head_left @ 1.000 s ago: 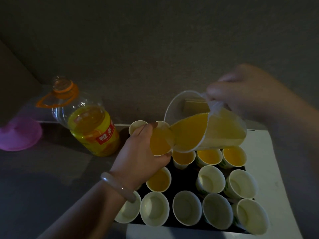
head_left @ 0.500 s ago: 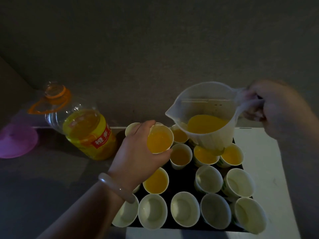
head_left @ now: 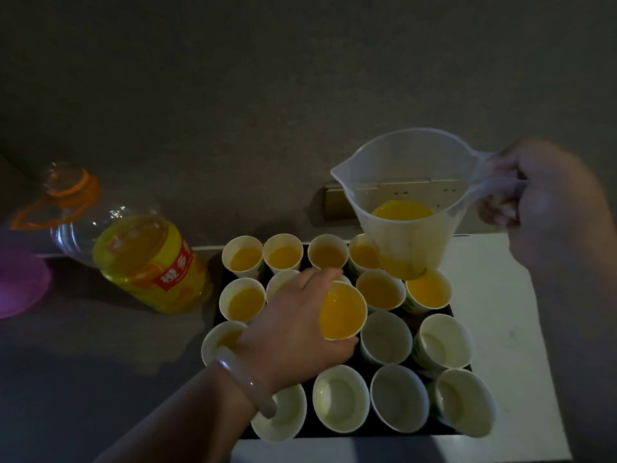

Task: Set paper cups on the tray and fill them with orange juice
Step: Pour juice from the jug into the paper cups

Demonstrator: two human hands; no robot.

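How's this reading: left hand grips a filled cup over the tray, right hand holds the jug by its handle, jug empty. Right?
One error: the jug is not empty; the head view shows orange juice in its bottom. The left hand does grip a filled cup over the tray, and the right hand holds the jug's handle.

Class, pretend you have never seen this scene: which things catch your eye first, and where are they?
A left hand holds a full cup over the middle of the black tray, among filled and empty cups. Upper right, the right hand holds a clear jug with juice low inside. A big yellow juice bottle sits at left.
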